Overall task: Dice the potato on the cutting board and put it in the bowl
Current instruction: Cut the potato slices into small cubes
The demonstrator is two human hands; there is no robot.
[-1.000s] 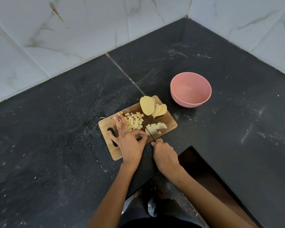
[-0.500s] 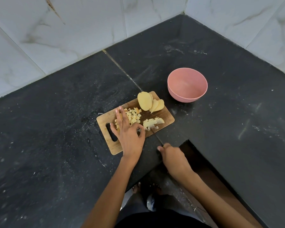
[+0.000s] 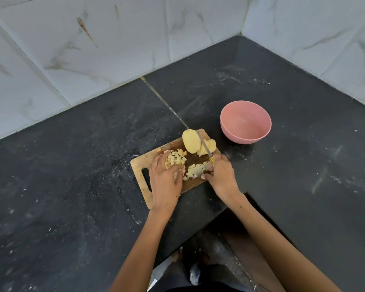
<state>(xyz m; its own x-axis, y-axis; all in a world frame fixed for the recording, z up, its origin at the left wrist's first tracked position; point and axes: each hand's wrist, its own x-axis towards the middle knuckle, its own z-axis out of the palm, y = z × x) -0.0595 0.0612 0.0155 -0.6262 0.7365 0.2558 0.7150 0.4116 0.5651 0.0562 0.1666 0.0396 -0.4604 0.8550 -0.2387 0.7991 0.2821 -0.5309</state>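
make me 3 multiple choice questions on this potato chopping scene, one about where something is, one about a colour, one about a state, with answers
1. Where does the bowl stand?
A. on the cutting board
B. on the dark counter, beyond the board's far right corner
C. in the left hand

2. What colour is the bowl?
A. pink
B. green
C. white

3. What is in the bowl?
A. diced potato
B. potato slices
C. nothing visible

Answers:
1. B, the bowl sits on the counter clear of the cutting board.
2. A, its wall and inside are pink.
3. C, its inside shows bare, while the diced potato and the potato slices lie on the board, with the right hand gripping the knife and the left hand by the dice.
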